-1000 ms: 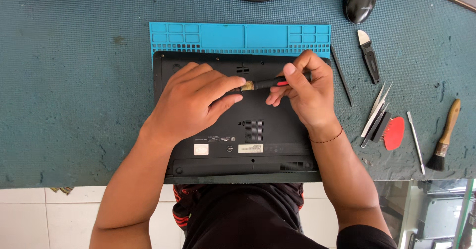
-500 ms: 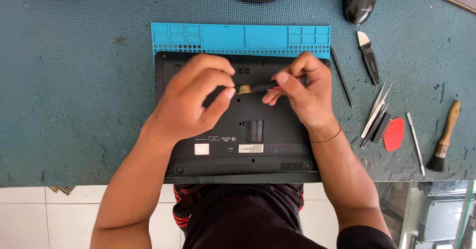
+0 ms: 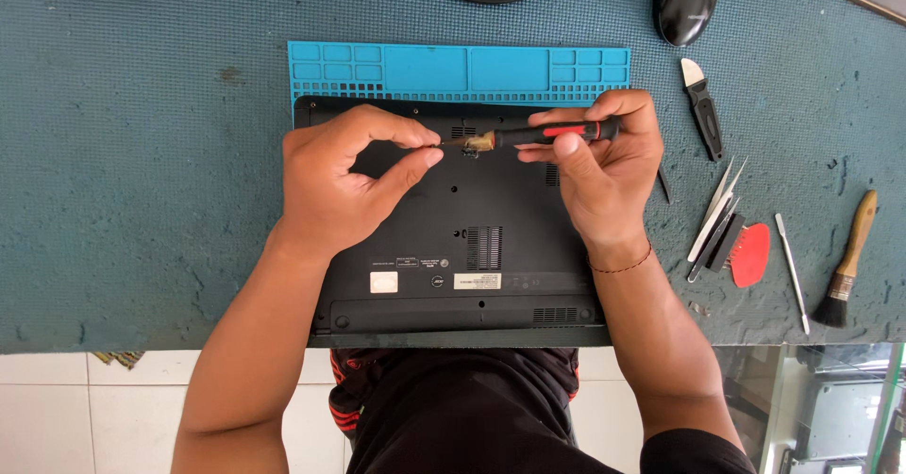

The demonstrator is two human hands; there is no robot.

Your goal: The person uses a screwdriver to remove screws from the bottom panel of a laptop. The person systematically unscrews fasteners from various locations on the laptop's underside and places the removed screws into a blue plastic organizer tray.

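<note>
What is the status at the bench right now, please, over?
Right hand gripping black-and-red screwdriver, held level. Left hand pinching at its tip. Both over upturned black laptop on blue mat. Nothing blocking; tools lie off to the right.

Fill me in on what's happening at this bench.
A person works on a black laptop lying bottom-up on a blue mat. The right hand holds a red-and-black screwdriver level above it, while the left hand pinches at its tip. Tweezers, a brush and a red pick lie to the right.
</note>
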